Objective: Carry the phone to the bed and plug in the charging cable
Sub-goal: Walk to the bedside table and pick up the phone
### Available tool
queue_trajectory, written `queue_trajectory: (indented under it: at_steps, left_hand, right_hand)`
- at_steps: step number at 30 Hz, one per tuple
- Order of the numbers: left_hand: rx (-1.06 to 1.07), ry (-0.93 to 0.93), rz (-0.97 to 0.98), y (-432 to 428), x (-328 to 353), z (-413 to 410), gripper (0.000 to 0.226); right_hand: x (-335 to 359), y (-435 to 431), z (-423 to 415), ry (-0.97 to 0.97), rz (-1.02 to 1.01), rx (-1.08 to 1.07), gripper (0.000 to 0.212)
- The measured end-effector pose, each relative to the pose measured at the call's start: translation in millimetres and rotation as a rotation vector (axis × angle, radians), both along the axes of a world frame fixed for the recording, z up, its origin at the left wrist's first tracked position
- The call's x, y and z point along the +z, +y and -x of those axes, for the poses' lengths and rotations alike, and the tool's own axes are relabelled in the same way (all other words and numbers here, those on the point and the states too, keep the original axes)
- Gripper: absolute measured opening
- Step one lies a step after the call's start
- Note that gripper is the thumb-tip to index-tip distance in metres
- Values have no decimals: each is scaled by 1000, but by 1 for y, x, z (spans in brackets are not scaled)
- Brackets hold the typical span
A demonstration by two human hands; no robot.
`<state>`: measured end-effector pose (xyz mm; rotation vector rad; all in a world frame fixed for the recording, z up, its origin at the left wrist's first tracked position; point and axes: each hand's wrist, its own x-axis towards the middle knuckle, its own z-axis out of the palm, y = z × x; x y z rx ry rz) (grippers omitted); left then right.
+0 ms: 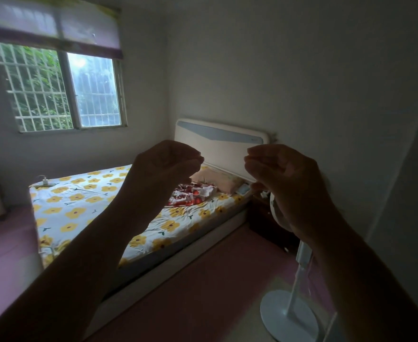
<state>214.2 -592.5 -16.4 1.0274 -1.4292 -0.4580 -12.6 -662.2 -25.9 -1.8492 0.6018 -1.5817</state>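
Both my hands are raised in front of me over the bed [79, 208], which has a white sheet with yellow flowers. My left hand [163, 166] and my right hand [282, 169] are dark against the light, fingers curled in with the tips pinched, and I see nothing in either. A white charger plug with its cable [44, 181] lies on a power strip at the bed's far left edge. A light blue flat thing [243, 189], maybe the phone, lies beside the pillow [217, 180]; I cannot tell for sure.
A white standing fan [292, 307] stands on the floor at the lower right, partly behind my right arm. A dark nightstand [264, 215] sits beside the headboard [222, 141]. A crumpled red patterned cloth [193, 195] lies on the bed. A barred window [62, 90] is on the left wall.
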Motion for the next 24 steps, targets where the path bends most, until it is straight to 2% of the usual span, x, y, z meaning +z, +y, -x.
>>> queue_trajectory:
  at_steps: [6, 11, 17, 24]
  left_hand:
    - [-6, 4, 7, -81, 7, 10, 14]
    - [-11, 37, 19, -137, 12, 15, 26]
    - [-17, 49, 3, -192, 7, 4, 12]
    - [-71, 59, -16, -264, -3, -43, 12]
  right_hand:
    - [2, -86, 9, 5, 13, -28, 25]
    - [9, -144, 14, 12, 9, -19, 23]
    - [3, -196, 2, 47, 1, -19, 21]
    - [-4, -255, -41, 41, -28, -34, 18]
